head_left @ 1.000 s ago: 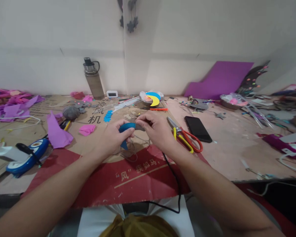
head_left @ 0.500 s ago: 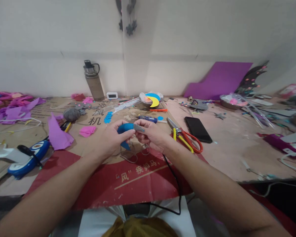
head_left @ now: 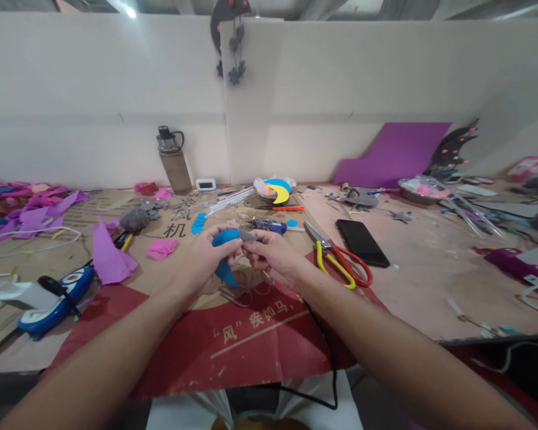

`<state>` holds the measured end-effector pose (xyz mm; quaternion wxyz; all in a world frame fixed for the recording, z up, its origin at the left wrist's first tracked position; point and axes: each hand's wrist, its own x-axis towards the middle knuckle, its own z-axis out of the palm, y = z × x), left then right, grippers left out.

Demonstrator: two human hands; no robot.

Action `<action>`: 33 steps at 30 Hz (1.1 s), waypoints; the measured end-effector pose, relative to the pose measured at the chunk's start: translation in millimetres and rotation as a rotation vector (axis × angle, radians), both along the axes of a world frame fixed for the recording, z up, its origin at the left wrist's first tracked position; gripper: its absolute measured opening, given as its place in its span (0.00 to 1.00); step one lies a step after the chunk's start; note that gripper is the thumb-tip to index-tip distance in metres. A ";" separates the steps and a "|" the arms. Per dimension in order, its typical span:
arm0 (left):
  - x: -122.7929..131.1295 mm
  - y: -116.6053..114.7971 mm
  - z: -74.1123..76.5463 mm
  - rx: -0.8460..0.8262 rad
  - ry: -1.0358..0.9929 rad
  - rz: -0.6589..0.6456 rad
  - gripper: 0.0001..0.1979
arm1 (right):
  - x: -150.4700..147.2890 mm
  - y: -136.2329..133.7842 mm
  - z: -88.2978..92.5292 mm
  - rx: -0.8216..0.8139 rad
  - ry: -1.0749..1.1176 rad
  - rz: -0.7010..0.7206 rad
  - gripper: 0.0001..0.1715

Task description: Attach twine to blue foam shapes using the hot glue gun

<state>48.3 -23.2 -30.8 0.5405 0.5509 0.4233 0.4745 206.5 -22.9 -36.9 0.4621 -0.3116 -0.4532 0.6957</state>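
My left hand (head_left: 204,257) is closed around a curved blue felt piece (head_left: 224,251), held just above the brown and red cardboard sheet (head_left: 233,334). Fingers of my right hand (head_left: 269,254) pinch a small grey piece (head_left: 247,236) against the blue felt's upper edge. Both hands meet at the middle of the table. Thin wire loops (head_left: 246,289) lie on the cardboard just below them. A blue glue gun (head_left: 269,226) lies right behind my hands, and yellow and red scissors (head_left: 338,263) lie to the right of my right hand.
A black phone (head_left: 363,242) lies right of the scissors. A water bottle (head_left: 174,158) stands at the wall. Purple felt scraps (head_left: 110,251), a blue tool (head_left: 49,298) and a grey ball (head_left: 133,220) are on the left. A metal bowl (head_left: 419,188) and purple sheet (head_left: 394,152) sit far right. A black cable (head_left: 327,358) hangs over the front edge.
The view has tilted up, showing more wall. My right hand has drawn back toward me, uncovering the glue gun behind it, and now pinches the grey piece at the blue felt's edge.
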 end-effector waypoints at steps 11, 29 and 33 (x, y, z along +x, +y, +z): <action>-3.0 4.0 -1.6 0.043 0.096 0.066 0.13 | 2.4 5.5 -5.8 0.338 -0.399 -0.241 0.11; 0.1 3.0 5.9 -0.080 -0.102 0.001 0.13 | 13.3 15.9 -5.8 0.426 -0.307 -0.214 0.24; -0.4 3.8 1.9 0.046 0.072 0.126 0.13 | 13.1 15.6 -9.3 0.442 -0.370 -0.287 0.32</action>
